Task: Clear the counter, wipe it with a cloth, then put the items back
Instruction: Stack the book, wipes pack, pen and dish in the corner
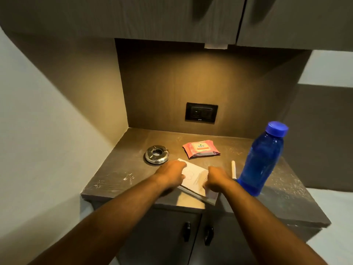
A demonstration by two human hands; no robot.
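Both hands — left hand (pixel 172 174), right hand (pixel 216 179) — grasp a white notebook (pixel 193 176) with fingers clenched on its sides at the dusty surface (pixel 118 175) front edge, a blue bottle (pixel 261 159), pen (pixel 233 168), wipes pack (pixel 201 148) and steel ashtray (pixel 157 154) nearby.

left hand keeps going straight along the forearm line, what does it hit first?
Probably the pink wipes pack. The left hand rests on the notebook, pointing up and right; the steel ashtray sits left of that line. Depth is uncertain.
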